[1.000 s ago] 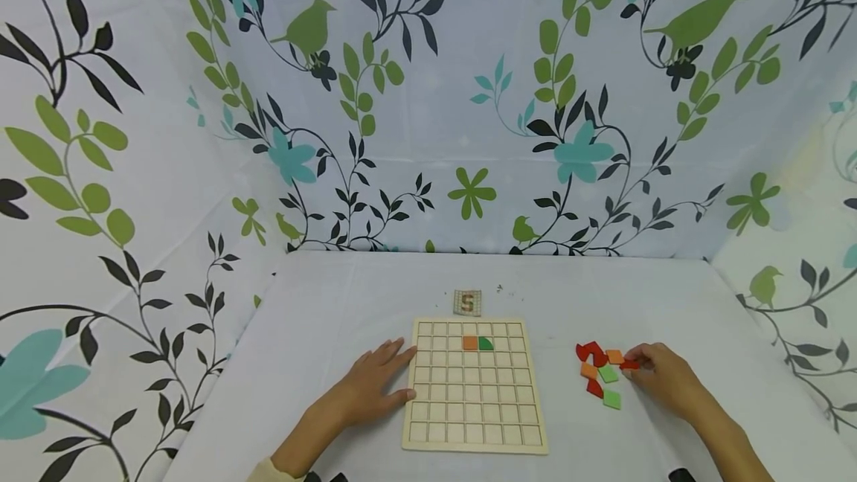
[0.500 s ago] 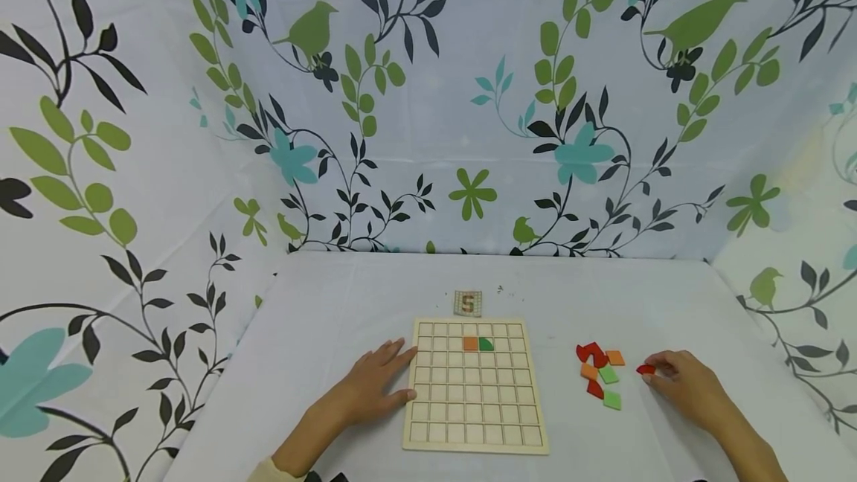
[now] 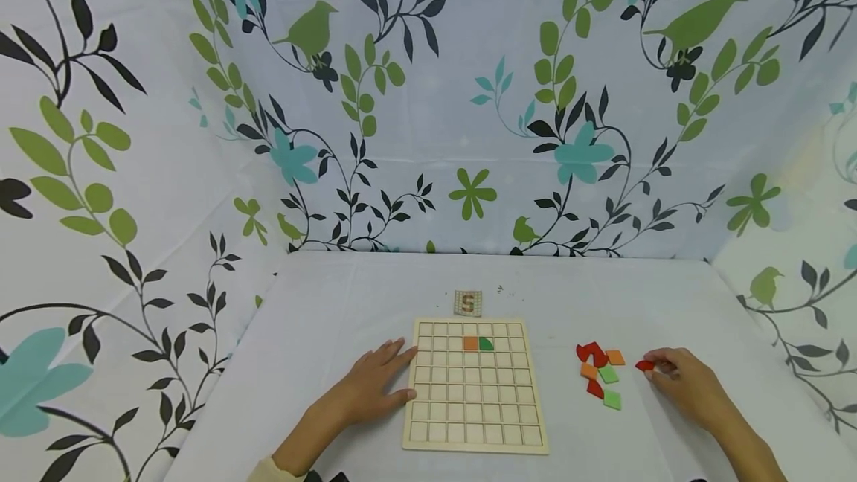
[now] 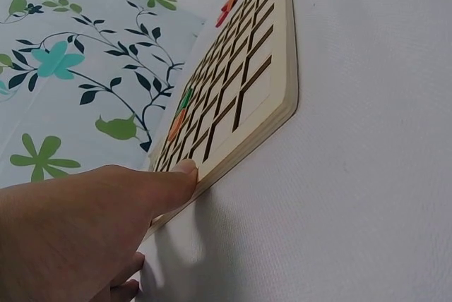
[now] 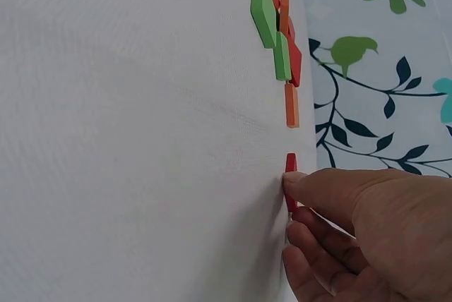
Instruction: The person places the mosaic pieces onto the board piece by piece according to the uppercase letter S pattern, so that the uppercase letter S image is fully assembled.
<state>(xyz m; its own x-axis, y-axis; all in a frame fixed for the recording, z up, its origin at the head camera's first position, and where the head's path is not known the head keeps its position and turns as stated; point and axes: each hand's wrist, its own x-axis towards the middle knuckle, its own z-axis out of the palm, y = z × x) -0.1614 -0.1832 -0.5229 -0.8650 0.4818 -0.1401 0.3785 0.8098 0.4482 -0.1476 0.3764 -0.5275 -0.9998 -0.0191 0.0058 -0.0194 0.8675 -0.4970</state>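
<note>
My left hand [image 3: 375, 385] rests at the left edge of a wooden grid board [image 3: 475, 393], its fingers extended and the thumb touching the rim in the left wrist view. An orange square tile [image 3: 471, 344] and a green tile [image 3: 486, 344] with a rounded corner sit side by side in the board's second row. Right of the board, my right hand [image 3: 686, 385] pinches a red tile [image 5: 291, 163] with a curved edge between thumb and fingers, close over the table. Beside it lies a loose group of red tiles [image 3: 594, 388], orange tiles [image 3: 614, 357] and light green tiles [image 3: 612, 399].
A small card [image 3: 467, 303] bearing an S-like pattern lies just behind the board. White cloth covers the table [image 3: 348, 296]. A curtain [image 3: 428, 95] printed with leaves and birds hangs behind and along both sides.
My right hand has drawn the red tile rightward, away from the group of loose tiles, then shifted only slightly. The left hand and board have stayed in place.
</note>
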